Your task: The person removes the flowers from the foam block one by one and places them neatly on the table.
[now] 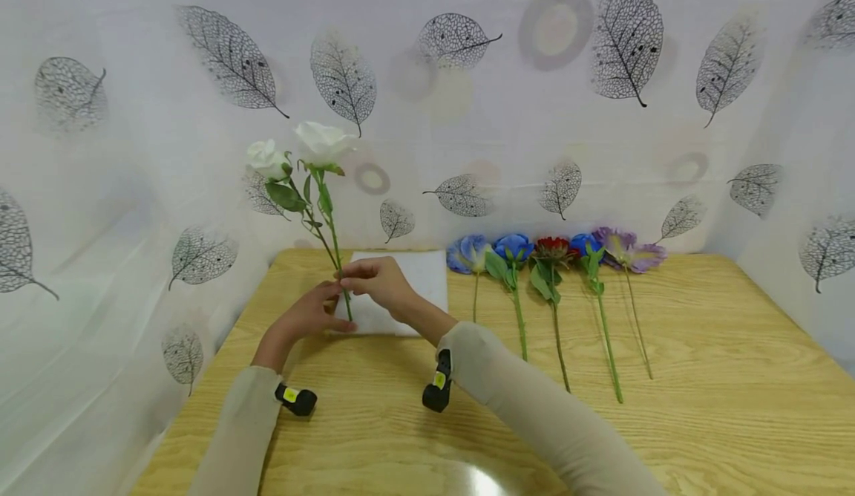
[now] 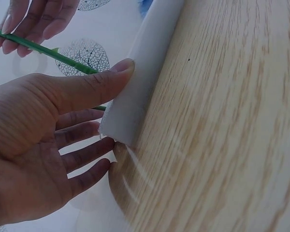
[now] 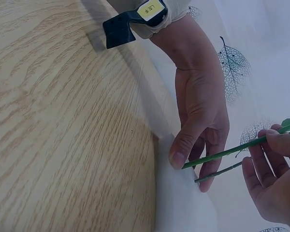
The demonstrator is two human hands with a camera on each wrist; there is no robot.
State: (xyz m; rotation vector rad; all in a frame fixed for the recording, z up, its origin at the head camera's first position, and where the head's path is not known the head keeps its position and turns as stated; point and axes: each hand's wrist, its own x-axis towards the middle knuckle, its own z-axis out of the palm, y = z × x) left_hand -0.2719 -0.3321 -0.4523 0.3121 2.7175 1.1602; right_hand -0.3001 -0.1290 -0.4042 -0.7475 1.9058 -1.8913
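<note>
Two white roses [image 1: 325,144] with green stems stand upright over the left side of the table in the head view. My right hand [image 1: 378,282] pinches the stems about midway up, thumb against fingers. Lower down, my left hand [image 1: 312,313] is around the stem ends with its thumb and fingers spread. In the left wrist view a green stem [image 2: 43,50] runs behind the left thumb. The right wrist view shows a cut stem end [image 3: 186,165] at the left thumb tip. A folded white sheet [image 1: 427,277] lies beneath the hands.
Right of the sheet, several flowers lie in a row: a pale blue one [image 1: 469,252], a blue rose [image 1: 513,246], a red one [image 1: 554,249], another blue rose [image 1: 585,246] and a purple one [image 1: 628,249]. A leaf-patterned curtain [image 1: 494,125] borders the wooden table [image 1: 701,347].
</note>
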